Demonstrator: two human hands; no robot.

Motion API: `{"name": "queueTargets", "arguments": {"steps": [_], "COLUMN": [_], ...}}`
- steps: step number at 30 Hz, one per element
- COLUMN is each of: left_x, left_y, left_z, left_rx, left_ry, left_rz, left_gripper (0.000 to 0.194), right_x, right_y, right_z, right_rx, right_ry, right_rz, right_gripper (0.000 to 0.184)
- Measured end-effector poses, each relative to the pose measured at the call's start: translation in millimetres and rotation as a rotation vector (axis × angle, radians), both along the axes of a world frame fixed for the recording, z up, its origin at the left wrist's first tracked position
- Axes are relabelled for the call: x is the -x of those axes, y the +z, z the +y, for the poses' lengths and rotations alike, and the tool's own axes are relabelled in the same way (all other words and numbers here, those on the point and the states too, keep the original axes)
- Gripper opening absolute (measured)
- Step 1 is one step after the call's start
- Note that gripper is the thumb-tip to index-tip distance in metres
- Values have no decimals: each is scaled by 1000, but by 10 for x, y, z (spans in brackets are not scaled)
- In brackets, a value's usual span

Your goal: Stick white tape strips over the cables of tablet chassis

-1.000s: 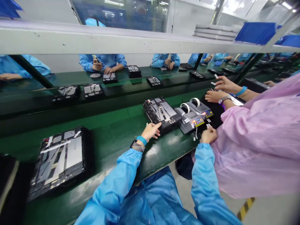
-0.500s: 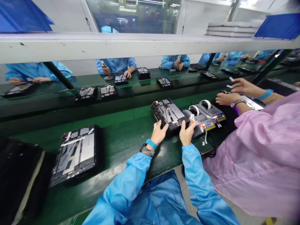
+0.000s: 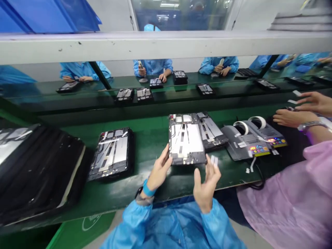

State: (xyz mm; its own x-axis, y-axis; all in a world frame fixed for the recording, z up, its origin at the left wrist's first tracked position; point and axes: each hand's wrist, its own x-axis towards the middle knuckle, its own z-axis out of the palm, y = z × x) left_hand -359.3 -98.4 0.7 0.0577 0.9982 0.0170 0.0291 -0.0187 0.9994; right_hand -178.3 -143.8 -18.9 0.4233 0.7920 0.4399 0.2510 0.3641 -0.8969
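Open device (image 3: 186, 138), silvery innards showing

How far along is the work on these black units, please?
The left unit and the stack's top one look done: both bear white strips. In hand is the middle unit, held by the left hand, while the right hand has white pieces on its fingers. Those pieces seem left to place, and the unit behind shows no strips that I can make out.
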Motion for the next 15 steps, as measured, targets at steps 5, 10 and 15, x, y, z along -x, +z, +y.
{"name": "queueTargets", "arguments": {"steps": [5,10,15], "left_x": [609,715,766], "left_y": [-402,-645,-532], "left_z": [-894,-1223,-1156], "left_rx": [74,82,-81], "left_ry": [138,95,127], "left_rz": [335,574,708], "left_gripper": [72,64,53], "right_x": [384,338,24], "right_y": [-331,-574,-626], "right_z": [-589,-796,-654], "right_rx": [162,292,398], "right_ry": [192,250,216], "right_rz": [76,56,-43], "right_gripper": [56,55,42]}}
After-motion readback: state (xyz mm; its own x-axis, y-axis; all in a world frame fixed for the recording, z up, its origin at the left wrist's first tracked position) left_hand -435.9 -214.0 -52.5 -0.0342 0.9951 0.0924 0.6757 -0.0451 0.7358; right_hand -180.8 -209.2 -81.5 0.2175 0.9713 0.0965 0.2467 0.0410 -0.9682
